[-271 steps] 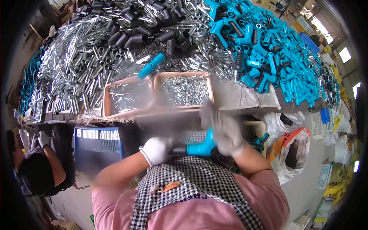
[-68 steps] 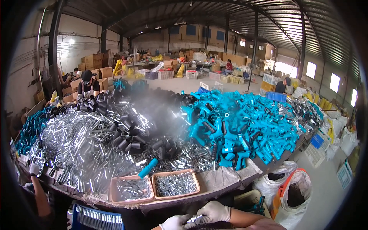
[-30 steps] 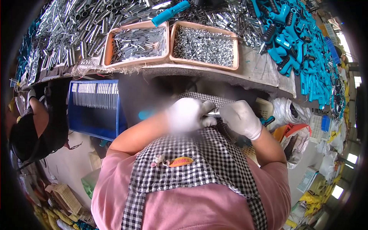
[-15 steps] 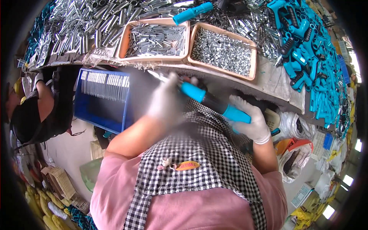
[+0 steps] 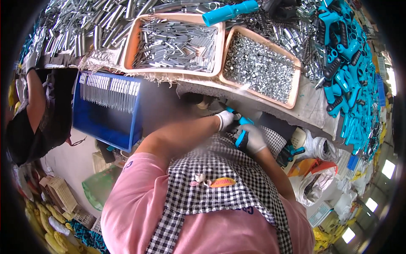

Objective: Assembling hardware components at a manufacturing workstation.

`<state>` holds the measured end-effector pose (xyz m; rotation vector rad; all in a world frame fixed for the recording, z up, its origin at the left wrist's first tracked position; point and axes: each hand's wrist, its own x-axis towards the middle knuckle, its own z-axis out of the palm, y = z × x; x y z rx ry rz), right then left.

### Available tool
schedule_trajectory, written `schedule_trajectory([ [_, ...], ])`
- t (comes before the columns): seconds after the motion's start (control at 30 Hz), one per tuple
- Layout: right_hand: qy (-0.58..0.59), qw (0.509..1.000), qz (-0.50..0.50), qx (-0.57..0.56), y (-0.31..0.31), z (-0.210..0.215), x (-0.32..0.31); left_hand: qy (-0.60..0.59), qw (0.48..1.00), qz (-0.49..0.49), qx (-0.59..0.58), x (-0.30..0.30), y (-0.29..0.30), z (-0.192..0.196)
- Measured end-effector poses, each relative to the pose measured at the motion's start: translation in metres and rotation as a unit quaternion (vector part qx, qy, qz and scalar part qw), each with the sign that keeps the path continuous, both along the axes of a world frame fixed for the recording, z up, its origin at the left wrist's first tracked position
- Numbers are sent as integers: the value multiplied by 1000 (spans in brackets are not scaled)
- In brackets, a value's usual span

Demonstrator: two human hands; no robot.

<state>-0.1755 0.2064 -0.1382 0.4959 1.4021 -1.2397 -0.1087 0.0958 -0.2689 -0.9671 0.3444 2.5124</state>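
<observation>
Both my hands wear white gloves and meet low in front of the bench edge, over the apron. In them is a turquoise tool with a handle that slants down. My right hand is wrapped round it near this handle. On its left side, my left hand has its fingers closed at the tool's upper part. The gloves cover much of the tool, so its full shape and far end cannot be made out. Above the hands, on the bench, lie a tray of silver pins and a tray of small metal pieces.
A turquoise tube rests across the pin tray's rim. Turquoise tool bodies pile up at right, silver tubes at far left. A blue crate holds a row of metal rods. Beyond it is another person's arm. Bags stand at right.
My left hand has moved right and down, close to my right hand, which has shifted left. The long turquoise and black tool no longer shows stretched between them. The view has shifted slightly.
</observation>
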Motion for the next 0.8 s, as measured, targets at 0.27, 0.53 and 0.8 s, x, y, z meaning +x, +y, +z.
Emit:
schedule_trajectory([
  [0.27,-10,999,22,46,-17,-11,-6,35,998,19,-45,-1,4,-54],
  [0.53,13,999,39,26,-12,-21,-3,24,998,47,22,5,-10,-19],
  [0.8,405,850,335,43,-69,-22,-10,-164,975,145,19,-6,-29,64],
])
